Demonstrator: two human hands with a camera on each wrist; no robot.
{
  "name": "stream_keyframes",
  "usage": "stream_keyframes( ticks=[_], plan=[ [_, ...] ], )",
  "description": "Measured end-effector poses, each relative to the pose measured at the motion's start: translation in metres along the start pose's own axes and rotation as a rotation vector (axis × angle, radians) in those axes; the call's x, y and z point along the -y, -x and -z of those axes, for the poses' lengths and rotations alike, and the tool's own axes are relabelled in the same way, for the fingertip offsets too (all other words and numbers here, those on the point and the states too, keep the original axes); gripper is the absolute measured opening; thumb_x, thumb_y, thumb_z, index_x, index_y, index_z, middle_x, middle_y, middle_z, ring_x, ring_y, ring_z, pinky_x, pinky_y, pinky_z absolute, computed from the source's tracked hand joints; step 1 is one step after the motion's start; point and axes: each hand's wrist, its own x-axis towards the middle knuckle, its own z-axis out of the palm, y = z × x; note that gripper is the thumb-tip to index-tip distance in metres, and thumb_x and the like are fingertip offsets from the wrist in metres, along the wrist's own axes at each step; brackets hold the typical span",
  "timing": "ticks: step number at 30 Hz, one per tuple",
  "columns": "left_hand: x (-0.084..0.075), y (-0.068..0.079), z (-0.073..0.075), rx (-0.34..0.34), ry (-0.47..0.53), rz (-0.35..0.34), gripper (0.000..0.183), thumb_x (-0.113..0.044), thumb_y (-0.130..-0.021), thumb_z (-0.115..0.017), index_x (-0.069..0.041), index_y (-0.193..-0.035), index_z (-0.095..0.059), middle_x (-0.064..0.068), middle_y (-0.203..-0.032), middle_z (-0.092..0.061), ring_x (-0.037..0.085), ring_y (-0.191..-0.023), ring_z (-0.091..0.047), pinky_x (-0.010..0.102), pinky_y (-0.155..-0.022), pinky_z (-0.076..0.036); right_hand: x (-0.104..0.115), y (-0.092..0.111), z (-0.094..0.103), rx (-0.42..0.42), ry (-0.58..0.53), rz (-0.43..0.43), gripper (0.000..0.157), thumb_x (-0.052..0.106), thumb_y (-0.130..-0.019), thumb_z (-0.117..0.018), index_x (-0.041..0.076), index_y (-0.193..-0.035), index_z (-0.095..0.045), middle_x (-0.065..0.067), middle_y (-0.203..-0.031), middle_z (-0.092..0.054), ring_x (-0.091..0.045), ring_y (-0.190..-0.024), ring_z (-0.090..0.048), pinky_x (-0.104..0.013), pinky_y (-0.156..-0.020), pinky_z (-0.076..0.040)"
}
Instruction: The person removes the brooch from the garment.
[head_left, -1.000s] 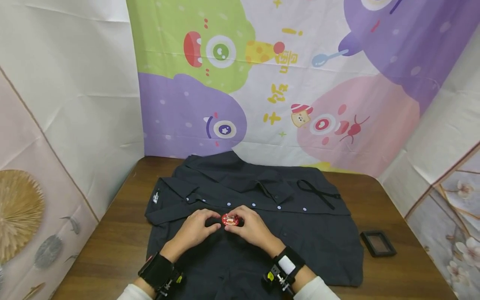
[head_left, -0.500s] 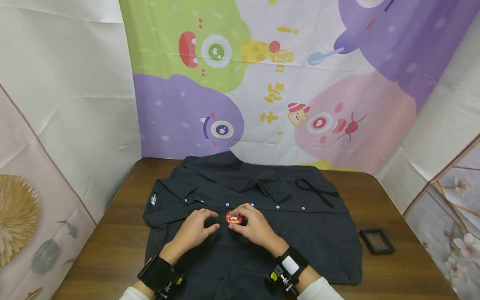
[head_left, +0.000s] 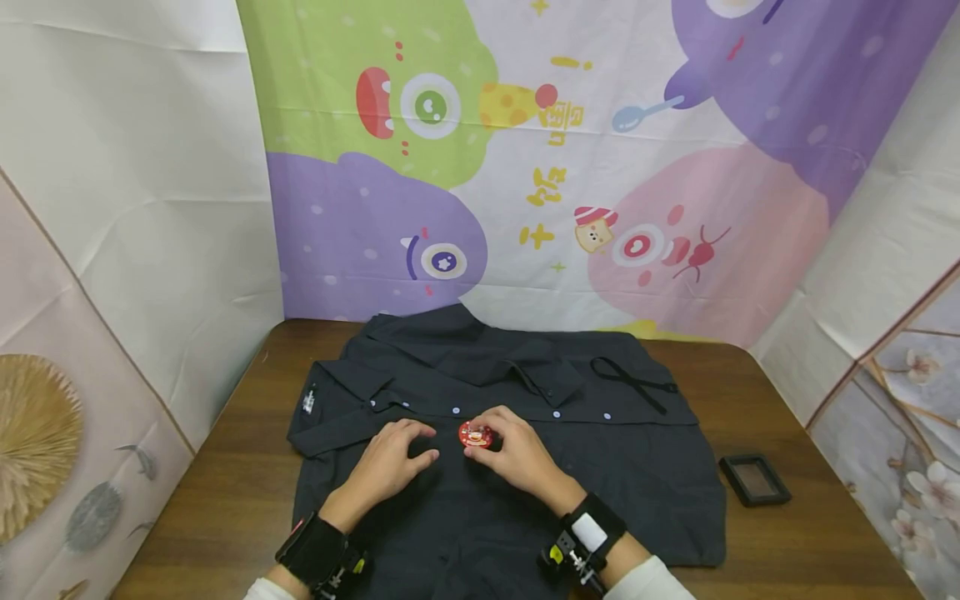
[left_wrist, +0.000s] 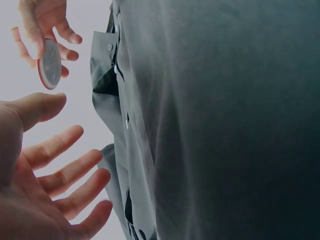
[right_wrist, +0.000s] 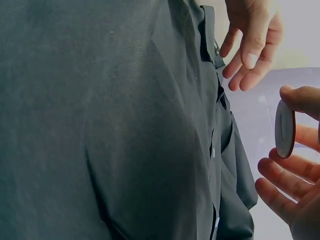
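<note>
A red round pin badge (head_left: pixel 472 435) with a printed picture is pinched between thumb and fingers of my right hand (head_left: pixel 522 458), above a dark button-up shirt (head_left: pixel 615 492). In the right wrist view the badge (right_wrist: pixel 285 130) stands on edge, its silvery back showing a thin pin line. My left hand (head_left: pixel 388 467) hovers to the left of it, fingers spread and relaxed, holding nothing. The left wrist view shows a gap between the left hand (left_wrist: pixel 45 170) and the badge (left_wrist: pixel 50 65). Spread flat, the shirt has its row of white buttons just beyond both hands.
The shirt covers much of a brown wooden table (head_left: pixel 195 492). A small black square frame (head_left: pixel 777 497) lies to its right. A thin black cord (head_left: pixel 633 384) rests on the shirt's upper right. Behind the table hangs a cartoon-printed cloth (head_left: pixel 525 292).
My right hand has moved slightly right with the badge, away from the left hand. The gap between the left fingertips and the badge has widened.
</note>
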Motion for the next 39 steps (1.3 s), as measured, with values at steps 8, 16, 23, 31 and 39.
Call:
stream_keyframes(
  ticks=[8,16,23,31,39],
  plan=[
    [0.001,0.0,-0.001,-0.014,0.002,-0.003,0.028,-0.027,-0.081,-0.069,-0.012,-0.104,-0.067,0.01,-0.111,-0.064,0.033,-0.113,-0.049,0.058,-0.093,-0.038,-0.003,-0.002,0.008,-0.042,-0.015,0.009,0.03,0.03,-0.073,-0.077,0.019,-0.099,-0.068,0.005,-0.099,-0.062,-0.007,-0.087,-0.056,-0.034,-0.072,-0.051],
    [0.004,0.001,-0.002,-0.031,0.004,-0.003,0.028,-0.028,-0.08,-0.07,-0.013,-0.103,-0.067,0.01,-0.111,-0.063,0.033,-0.114,-0.048,0.058,-0.093,-0.038,-0.007,-0.001,0.018,-0.082,-0.007,0.01,0.027,0.027,-0.073,-0.078,0.016,-0.096,-0.068,0.003,-0.099,-0.064,-0.01,-0.09,-0.058,-0.038,-0.077,-0.051],
    [0.006,0.001,-0.002,-0.038,0.003,0.002,0.028,-0.028,-0.079,-0.071,-0.013,-0.103,-0.067,0.009,-0.111,-0.064,0.034,-0.115,-0.047,0.059,-0.094,-0.036,-0.011,0.002,0.025,-0.092,0.001,-0.016,0.029,0.028,-0.073,-0.078,0.017,-0.098,-0.068,0.003,-0.1,-0.063,-0.01,-0.089,-0.058,-0.037,-0.076,-0.052],
    [0.003,0.002,-0.003,-0.03,-0.002,0.004,0.029,-0.028,-0.08,-0.07,-0.012,-0.104,-0.066,0.011,-0.113,-0.063,0.035,-0.115,-0.047,0.059,-0.094,-0.037,-0.019,0.006,0.032,-0.114,0.016,-0.017,0.032,0.029,-0.075,-0.077,0.017,-0.103,-0.067,0.002,-0.102,-0.063,-0.01,-0.087,-0.057,-0.036,-0.073,-0.053],
    [0.005,0.001,-0.005,-0.028,-0.007,0.007,0.032,-0.027,-0.08,-0.07,-0.011,-0.107,-0.065,0.012,-0.116,-0.061,0.036,-0.117,-0.046,0.059,-0.094,-0.037,-0.022,0.009,0.042,-0.16,0.023,-0.026,0.035,0.027,-0.073,-0.078,0.016,-0.104,-0.068,0.001,-0.102,-0.063,-0.012,-0.087,-0.058,-0.039,-0.072,-0.053]
  ],
)
